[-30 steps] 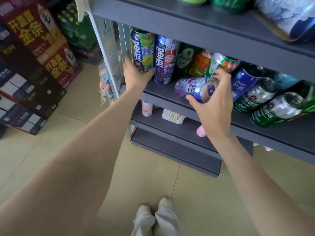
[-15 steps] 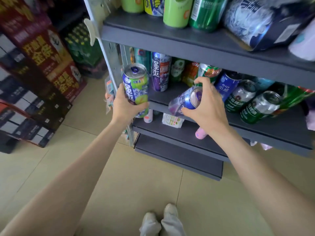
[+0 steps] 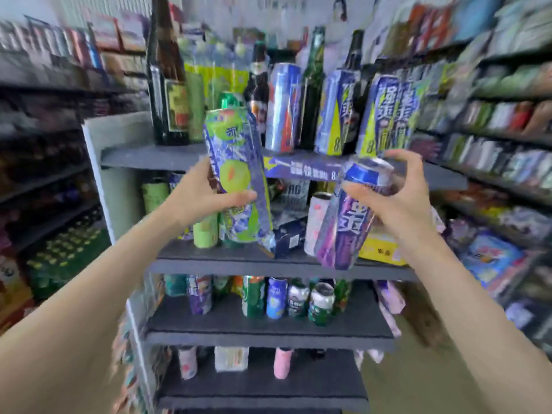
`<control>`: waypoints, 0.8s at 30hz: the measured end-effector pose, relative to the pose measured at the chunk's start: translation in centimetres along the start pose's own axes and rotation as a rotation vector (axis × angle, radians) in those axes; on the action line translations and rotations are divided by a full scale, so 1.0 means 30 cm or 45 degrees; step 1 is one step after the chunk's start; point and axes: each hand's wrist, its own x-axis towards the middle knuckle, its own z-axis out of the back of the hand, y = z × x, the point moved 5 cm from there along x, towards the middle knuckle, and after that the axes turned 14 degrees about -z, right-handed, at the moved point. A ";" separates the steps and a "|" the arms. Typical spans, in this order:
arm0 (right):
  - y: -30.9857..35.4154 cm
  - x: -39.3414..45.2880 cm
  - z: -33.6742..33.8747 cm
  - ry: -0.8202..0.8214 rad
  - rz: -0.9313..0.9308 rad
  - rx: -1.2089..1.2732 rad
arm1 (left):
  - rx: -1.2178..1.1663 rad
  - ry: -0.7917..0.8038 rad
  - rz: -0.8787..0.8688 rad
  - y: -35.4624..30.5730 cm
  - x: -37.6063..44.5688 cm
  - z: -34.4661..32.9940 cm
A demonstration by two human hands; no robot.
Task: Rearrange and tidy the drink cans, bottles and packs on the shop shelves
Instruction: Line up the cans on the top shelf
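My left hand [image 3: 206, 198] grips a tall green-and-blue can [image 3: 239, 177], held roughly upright in front of the dark shelf unit [image 3: 143, 156]. My right hand [image 3: 397, 195] grips a purple-and-blue can [image 3: 349, 228], tilted with its top up and to the right. Both cans hang in the air between the top shelf and the second shelf [image 3: 209, 265]. The top shelf carries dark bottles [image 3: 167, 85] and tall blue-and-yellow cans [image 3: 388, 115]. The view is blurred by motion.
The third shelf [image 3: 268, 334] holds a row of several upright cans [image 3: 254, 295]. A blue carton [image 3: 288, 234] and a yellow pack [image 3: 379, 249] lie on the second shelf. Pink and white bottles [image 3: 282, 363] stand lower down. Stocked shelves flank both sides.
Both hands have lifted their cans from the lower shelf up to the level of the top two shelves. My view has swung upward from the floor to the whole shelf unit.
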 end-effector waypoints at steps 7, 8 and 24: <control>0.227 0.267 0.171 -0.194 0.104 0.297 | 0.124 -0.026 -0.124 -0.212 0.313 -0.135; 0.237 0.312 0.172 -0.215 0.120 0.263 | 0.158 -0.044 -0.103 -0.214 0.349 -0.159; 0.167 0.653 -0.059 -0.552 0.198 -0.087 | 0.994 -0.285 0.092 -0.074 0.556 -0.283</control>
